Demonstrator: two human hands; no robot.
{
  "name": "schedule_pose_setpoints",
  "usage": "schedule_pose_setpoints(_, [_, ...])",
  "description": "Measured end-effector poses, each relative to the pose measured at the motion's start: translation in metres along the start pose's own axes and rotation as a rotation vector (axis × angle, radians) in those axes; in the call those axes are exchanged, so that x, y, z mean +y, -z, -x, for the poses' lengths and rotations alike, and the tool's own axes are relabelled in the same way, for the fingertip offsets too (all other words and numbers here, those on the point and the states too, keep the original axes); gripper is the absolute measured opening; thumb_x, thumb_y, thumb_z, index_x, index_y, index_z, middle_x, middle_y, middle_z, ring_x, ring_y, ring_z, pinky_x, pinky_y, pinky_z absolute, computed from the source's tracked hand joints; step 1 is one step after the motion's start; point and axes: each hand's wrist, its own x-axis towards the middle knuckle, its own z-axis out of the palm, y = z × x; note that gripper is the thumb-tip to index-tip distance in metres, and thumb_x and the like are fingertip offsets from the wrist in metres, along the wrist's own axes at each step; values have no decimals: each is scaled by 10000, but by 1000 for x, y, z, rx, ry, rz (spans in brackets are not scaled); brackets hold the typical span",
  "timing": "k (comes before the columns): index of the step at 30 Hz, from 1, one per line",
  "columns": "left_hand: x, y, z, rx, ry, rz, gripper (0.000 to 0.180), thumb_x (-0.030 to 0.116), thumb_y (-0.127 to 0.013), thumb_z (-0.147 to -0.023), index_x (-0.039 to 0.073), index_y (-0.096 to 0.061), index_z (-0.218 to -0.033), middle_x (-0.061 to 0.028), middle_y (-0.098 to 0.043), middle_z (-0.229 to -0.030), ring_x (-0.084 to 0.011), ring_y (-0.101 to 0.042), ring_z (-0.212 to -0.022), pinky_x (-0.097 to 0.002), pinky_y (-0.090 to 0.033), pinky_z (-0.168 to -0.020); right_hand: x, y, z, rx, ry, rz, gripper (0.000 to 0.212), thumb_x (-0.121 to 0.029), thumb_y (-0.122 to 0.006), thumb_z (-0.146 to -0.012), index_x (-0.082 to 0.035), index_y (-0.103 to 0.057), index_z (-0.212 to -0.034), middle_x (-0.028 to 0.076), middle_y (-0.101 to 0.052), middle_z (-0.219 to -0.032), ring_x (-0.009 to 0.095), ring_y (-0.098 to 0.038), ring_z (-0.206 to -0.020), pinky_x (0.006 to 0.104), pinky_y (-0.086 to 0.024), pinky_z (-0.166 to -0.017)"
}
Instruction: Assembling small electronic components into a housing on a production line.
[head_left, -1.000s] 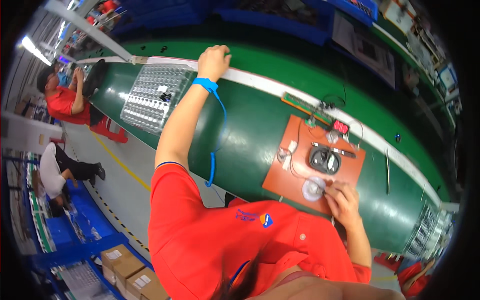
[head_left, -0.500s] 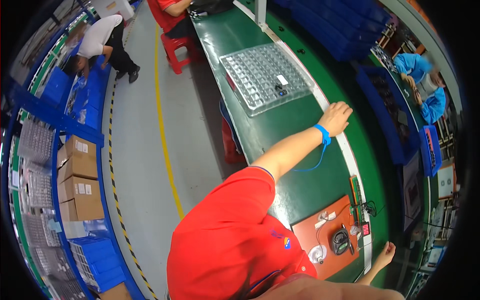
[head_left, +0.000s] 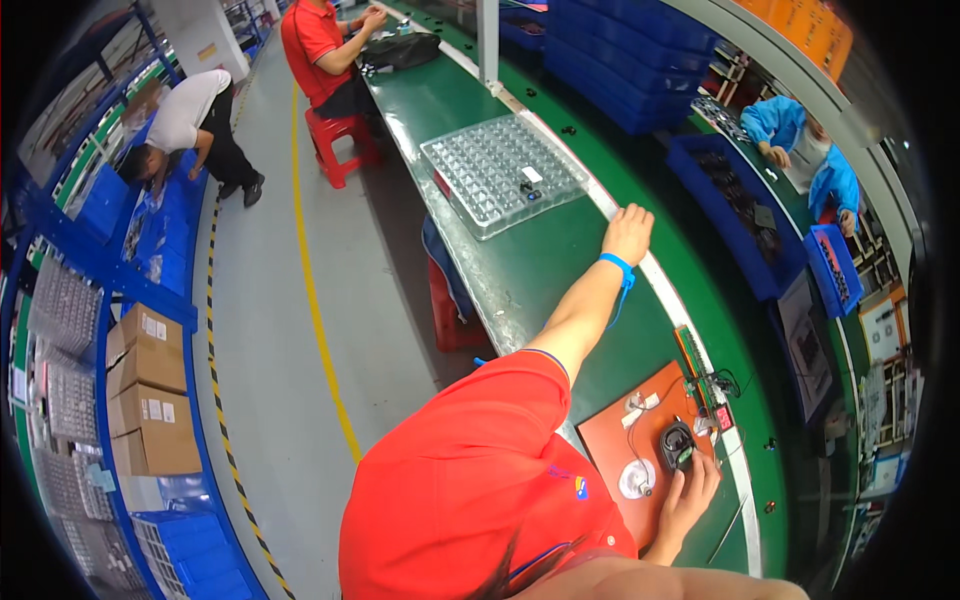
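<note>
Two hands worked far apart from each other, and the change of the last second was mostly in the right one. The right hand (head_left: pixel 690 495) had been over the clear round disc (head_left: pixel 630 480) on the near part of the orange mat (head_left: pixel 602 432), then it went out past the right side of the mat, and now it was back over the mat's right part, with its fingertips at the black round holder (head_left: pixel 677 440). Its thumb and fingers were curved toward the holder's near edge, but I could not tell if they pinched something or only touched the rim. In my judgement, the work had passed from the disc to the holder; the disc lay on the mat without any hand on it. The left hand (head_left: pixel 628 234) stayed well beyond the mat, at the white edge strip (head_left: pixel 655 285) of the bench, just beside the clear blister tray (head_left: pixel 505 170), which lay farther from the mat. Its fingers were bent, and whether they held anything I could not tell. A blue wristband (head_left: pixel 620 268) was around that wrist. At the far right edge of the mat, a small red display (head_left: pixel 723 416) stood near the holder.
</note>
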Motion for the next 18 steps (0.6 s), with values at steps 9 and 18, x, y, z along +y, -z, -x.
schedule_pose_setpoints(9, [-22,17,7,-22,-41,46,129,97,-547,-806,41,-638,-879,-183,-642,-871,-371,-621,-840,-484,-508,-732,-8,-3,-19,-9,-107,-62,426,-98,-700,-754,-54,-627,-1172,149,-572,-1130,337,-531,-1091,414,-413,-971])
schedule_pose_setpoints(18, [-4,-5,10,-110,-64,-49,277,205,-605,-838,48,-617,-1064,-125,-625,-1087,-307,-572,-1040,-431,-482,-871,-11,-2,-7,51,-204,46,339,-100,-745,-718,-25,-632,-1029,110,-599,-1012,298,-561,-945,399,-456,-850])
